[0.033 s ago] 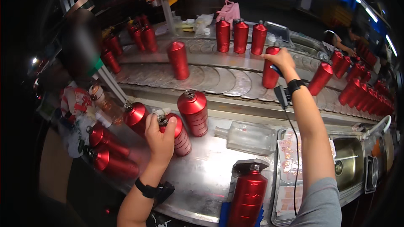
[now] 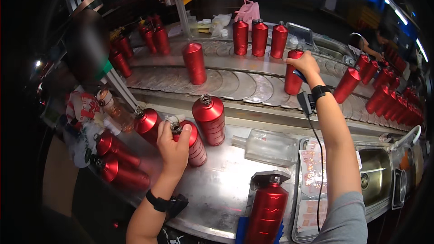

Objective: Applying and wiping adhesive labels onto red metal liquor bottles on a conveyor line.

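Observation:
My left hand (image 2: 175,147) closes round the shoulder of a red metallic bottle (image 2: 197,150) standing on the steel worktop (image 2: 217,194). My right hand (image 2: 306,67), arm stretched far out, grips another red bottle (image 2: 293,81) near its top, on the plated conveyor (image 2: 239,88). Beside the left hand stand a red bottle (image 2: 210,122) with an open neck and one more red bottle (image 2: 146,121). A clear glass bottle (image 2: 272,148) lies on its side between the two arms. Close to me, a red bottle (image 2: 267,208) rests in a dark and blue holder.
Two red bottles (image 2: 123,171) lean or lie at the worktop's left edge. Along the conveyor stands a single red bottle (image 2: 194,65), with several more (image 2: 384,97) to the right. A tray with printed sheets (image 2: 311,171) adjoins a sink (image 2: 375,169). A person (image 2: 376,47) works far right.

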Action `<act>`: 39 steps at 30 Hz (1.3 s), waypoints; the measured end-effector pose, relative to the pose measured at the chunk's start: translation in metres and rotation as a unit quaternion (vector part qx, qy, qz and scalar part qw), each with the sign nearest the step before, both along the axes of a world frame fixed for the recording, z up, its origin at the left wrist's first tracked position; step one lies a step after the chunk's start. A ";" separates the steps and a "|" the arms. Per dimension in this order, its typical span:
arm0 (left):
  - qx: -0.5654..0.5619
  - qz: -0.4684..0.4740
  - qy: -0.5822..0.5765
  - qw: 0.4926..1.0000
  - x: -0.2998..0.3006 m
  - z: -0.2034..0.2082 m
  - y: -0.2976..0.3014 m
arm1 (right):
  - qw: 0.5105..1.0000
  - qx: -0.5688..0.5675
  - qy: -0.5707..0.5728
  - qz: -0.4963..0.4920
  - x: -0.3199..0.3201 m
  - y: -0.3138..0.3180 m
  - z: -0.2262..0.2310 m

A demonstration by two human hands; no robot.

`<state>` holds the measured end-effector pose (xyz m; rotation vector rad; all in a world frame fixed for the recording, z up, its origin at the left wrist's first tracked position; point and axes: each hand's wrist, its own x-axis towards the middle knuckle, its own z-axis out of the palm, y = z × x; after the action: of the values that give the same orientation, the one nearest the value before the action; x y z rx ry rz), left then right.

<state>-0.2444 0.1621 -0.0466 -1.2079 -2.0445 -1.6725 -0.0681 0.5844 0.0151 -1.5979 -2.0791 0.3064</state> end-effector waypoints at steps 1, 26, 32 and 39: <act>0.010 0.002 -0.002 1.000 -0.001 -0.001 -0.002 | 1.000 0.010 -0.020 -0.014 -0.004 -0.004 0.002; -0.029 0.066 0.031 0.997 -0.010 -0.006 -0.165 | 0.881 -0.061 -0.043 0.467 -0.001 -0.419 0.076; -0.021 0.081 0.053 0.995 -0.020 -0.009 -0.208 | 0.851 -0.037 -0.144 0.504 -0.048 -0.475 0.037; -0.036 0.092 0.060 0.993 -0.034 0.004 -0.245 | 0.842 -0.029 -0.178 0.508 -0.095 -0.503 0.012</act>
<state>-0.2789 -0.0834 -0.0430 -1.0747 -2.0879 -1.4206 -0.1629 0.0815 0.0274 -0.4183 -3.0837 0.4353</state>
